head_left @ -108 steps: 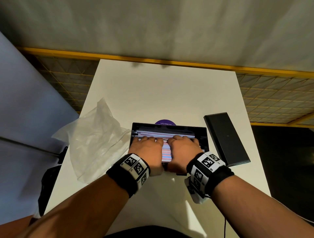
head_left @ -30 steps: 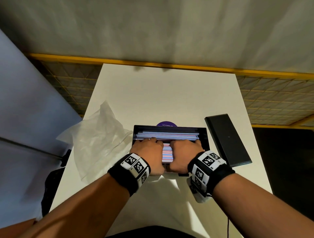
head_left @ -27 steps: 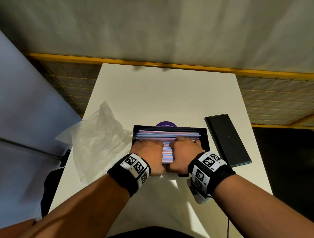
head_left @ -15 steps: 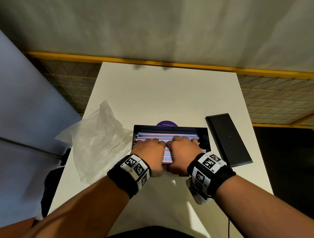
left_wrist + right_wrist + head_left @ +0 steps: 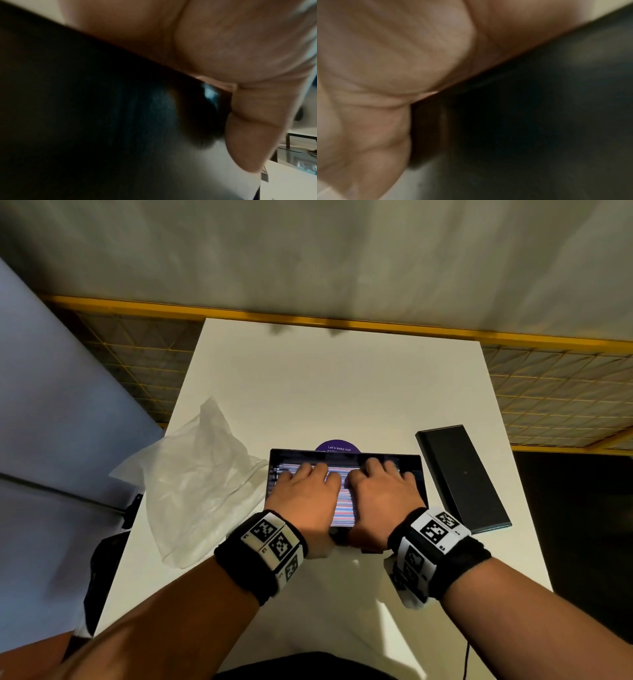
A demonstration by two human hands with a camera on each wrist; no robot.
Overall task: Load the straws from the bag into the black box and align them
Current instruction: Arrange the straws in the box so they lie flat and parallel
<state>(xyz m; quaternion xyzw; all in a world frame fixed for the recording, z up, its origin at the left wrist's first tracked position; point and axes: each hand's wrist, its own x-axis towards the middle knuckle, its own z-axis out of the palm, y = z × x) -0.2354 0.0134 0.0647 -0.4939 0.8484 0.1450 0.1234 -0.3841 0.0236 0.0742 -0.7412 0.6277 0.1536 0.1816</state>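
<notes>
The open black box [image 5: 420, 474] lies on the white table [image 5: 342, 385], filled with pink, blue and white straws [image 5: 342, 503] running left to right. My left hand [image 5: 303, 486] lies flat on the left half of the straws, fingers stretched toward the far wall. On the right half my right hand [image 5: 380, 484] presses down the same way. Both wrist views are blurred. They show a palm over the box's dark near wall [image 5: 85, 108] [image 5: 539, 121], with a thumb [image 5: 254, 135] [image 5: 376, 148] hanging beside it. The crumpled clear bag [image 5: 198, 491] lies left of the box.
The black lid [image 5: 462, 477] lies flat to the right of the box, angled. A purple round sticker [image 5: 337, 446] peeks out behind the box's far wall. A yellow-framed mesh fence [image 5: 548, 392] borders the table at the back and sides.
A second ago both hands had their fingers curled over the near half of the straws. They have since slid toward the far wall and apart, fingers now stretched flat.
</notes>
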